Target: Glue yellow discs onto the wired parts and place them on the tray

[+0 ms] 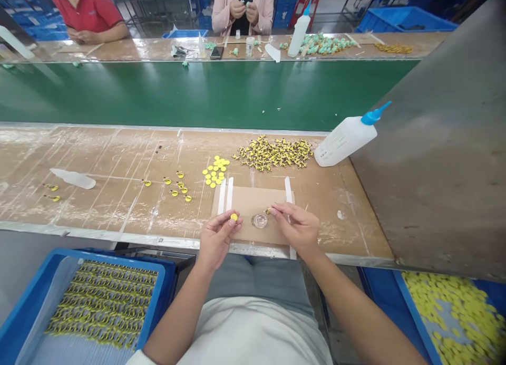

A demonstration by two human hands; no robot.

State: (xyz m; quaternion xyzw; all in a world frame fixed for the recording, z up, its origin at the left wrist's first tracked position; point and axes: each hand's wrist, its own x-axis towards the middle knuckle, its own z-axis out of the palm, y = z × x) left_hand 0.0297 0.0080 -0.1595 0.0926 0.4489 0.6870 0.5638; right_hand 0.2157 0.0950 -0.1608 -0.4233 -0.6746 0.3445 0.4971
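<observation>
My left hand (216,239) pinches a small yellow disc (234,217) between thumb and fingers, above the edge of a brown cardboard sheet (253,207). My right hand (297,228) holds a tiny yellow-and-black piece (269,211) in its fingertips, just beside a small glass dish (259,221) with clear liquid. The dish rests on the cardboard between my hands. Loose yellow discs (215,171) and a heap of yellow-and-black pieces (274,153) lie beyond the cardboard. Several finished-looking yellow pieces (177,185) sit to the left.
A white glue bottle with a blue nozzle (346,139) lies at the right of the worn bench (118,159), beside a grey metal panel (435,143). Blue crates of parts (103,301) sit below at both sides. Beyond a green conveyor belt (197,93), co-workers (241,9) sit at another bench.
</observation>
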